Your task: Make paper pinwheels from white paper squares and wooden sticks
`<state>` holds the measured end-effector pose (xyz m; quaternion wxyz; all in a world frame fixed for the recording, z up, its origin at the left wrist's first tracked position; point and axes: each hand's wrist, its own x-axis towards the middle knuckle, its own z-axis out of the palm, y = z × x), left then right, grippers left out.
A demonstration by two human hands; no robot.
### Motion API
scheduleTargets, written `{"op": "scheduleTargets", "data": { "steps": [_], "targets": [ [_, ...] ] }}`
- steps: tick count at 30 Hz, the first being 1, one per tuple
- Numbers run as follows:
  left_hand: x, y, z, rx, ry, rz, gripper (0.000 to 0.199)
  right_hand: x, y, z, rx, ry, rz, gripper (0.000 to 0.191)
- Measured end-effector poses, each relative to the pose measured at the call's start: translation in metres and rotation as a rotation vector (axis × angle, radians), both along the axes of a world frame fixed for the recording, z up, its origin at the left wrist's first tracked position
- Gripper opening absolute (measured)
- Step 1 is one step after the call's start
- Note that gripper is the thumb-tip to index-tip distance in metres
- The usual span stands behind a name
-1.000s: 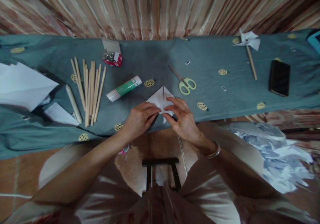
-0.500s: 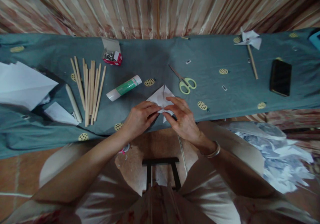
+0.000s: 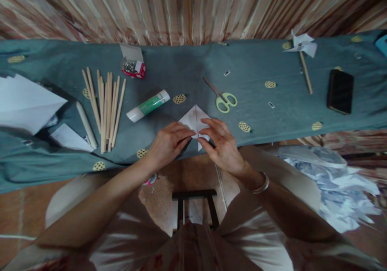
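A small white paper with a slit or crease down its middle lies at the table's front edge, between my hands. My left hand pinches its left side near the centre, thumb and fingers together. From the right, my right hand grips the other side between thumb and fingertips, a bangle at the wrist. Just beyond the paper are green-handled scissors and a green and white glue stick. The fingers hide the paper's lower part.
Wooden sticks, a pale pen-like tool and white sheets lie left. A red box holds metal pieces. At the right are a paper pinwheel, a black phone and a bag of paper scraps.
The paper's two upper flaps have come closer together, narrowing the gap between them. Both hands keep nearly the same place and grip. The view has shifted slightly.
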<state>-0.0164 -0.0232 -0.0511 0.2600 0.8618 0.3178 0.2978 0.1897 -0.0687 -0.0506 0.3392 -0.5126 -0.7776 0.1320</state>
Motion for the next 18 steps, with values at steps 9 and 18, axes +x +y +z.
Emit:
{"op": "scheduleTargets", "data": {
  "steps": [9, 18],
  "targets": [
    [0.0007, 0.0024, 0.0016, 0.0, 0.02, -0.01, 0.019, 0.0001, 0.0008, 0.0001, 0.009, -0.017, 0.0, 0.012],
    [0.0012, 0.0034, 0.001, 0.02, 0.019, -0.009, 0.02, -0.0007, 0.0009, -0.0018, 0.02, -0.035, -0.006, 0.012]
  ]
}}
